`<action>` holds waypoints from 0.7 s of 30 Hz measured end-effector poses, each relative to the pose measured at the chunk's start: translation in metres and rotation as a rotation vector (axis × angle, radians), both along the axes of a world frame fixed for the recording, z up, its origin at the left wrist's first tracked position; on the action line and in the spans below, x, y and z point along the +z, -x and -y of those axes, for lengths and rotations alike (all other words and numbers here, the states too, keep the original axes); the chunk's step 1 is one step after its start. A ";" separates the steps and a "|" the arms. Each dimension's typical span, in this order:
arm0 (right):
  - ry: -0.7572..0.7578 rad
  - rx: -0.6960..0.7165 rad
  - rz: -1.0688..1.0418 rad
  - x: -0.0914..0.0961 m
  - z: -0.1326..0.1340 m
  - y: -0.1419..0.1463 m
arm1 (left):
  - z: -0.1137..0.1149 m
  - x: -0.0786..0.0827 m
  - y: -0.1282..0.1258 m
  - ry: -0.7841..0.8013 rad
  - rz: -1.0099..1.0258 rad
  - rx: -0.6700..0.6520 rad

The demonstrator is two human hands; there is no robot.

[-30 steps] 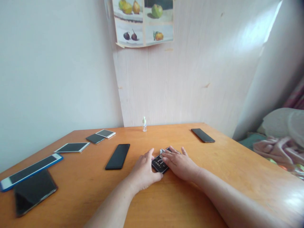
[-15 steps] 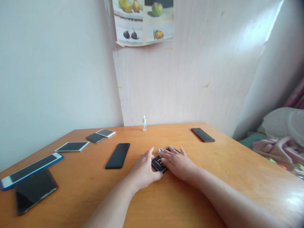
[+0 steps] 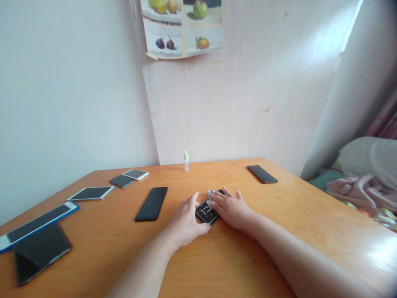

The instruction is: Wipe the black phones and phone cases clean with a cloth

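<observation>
A black phone-like device [image 3: 205, 212] with white figures on its face lies at a slant on the table. My left hand [image 3: 185, 221] curves round its left side, thumb at the near corner and fingers along the far edge. Across its right part rests my right hand [image 3: 232, 208], palm down, with the fingers stretched and somewhat apart. A small crumpled white piece [image 3: 211, 192], which looks like a tissue or cloth, pokes out by the right fingertips; the rest of it is hidden under them. To the left of my left hand lies a plain black phone [image 3: 151, 204].
A small spray bottle [image 3: 186, 161] stands at the back of the wooden table [image 3: 204, 265]. Another dark phone [image 3: 262, 174] lies at the back right. Along the left are a white-framed tablet [image 3: 91, 193], a blue-edged device [image 3: 39, 225] and a dark tablet [image 3: 41, 253].
The view has shifted slightly. A dark edge that showed past my right fingers is now covered or gone from there. My left hand keeps its place at the device.
</observation>
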State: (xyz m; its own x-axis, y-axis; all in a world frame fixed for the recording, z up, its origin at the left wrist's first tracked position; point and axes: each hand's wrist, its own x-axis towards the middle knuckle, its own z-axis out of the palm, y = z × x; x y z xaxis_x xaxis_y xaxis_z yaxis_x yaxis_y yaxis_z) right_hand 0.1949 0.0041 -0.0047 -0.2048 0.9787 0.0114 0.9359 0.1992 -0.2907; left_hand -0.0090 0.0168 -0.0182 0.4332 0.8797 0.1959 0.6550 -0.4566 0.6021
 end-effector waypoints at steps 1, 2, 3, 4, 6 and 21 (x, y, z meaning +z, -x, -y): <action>-0.002 -0.081 0.022 -0.001 -0.004 -0.005 | 0.000 0.000 0.000 0.002 -0.002 0.001; -0.005 -0.136 0.040 -0.001 -0.006 -0.009 | 0.000 0.000 0.000 0.005 -0.006 0.003; -0.008 -0.157 0.053 -0.001 -0.006 -0.011 | 0.000 0.000 0.000 0.006 -0.007 0.005; -0.010 -0.144 0.056 0.000 -0.004 -0.011 | 0.000 0.000 0.000 0.008 -0.006 0.005; -0.006 -0.024 0.039 0.002 0.006 -0.004 | 0.001 0.001 0.000 0.007 0.001 0.003; 0.000 0.038 0.138 0.011 0.017 -0.010 | 0.002 0.004 0.001 0.028 -0.028 -0.001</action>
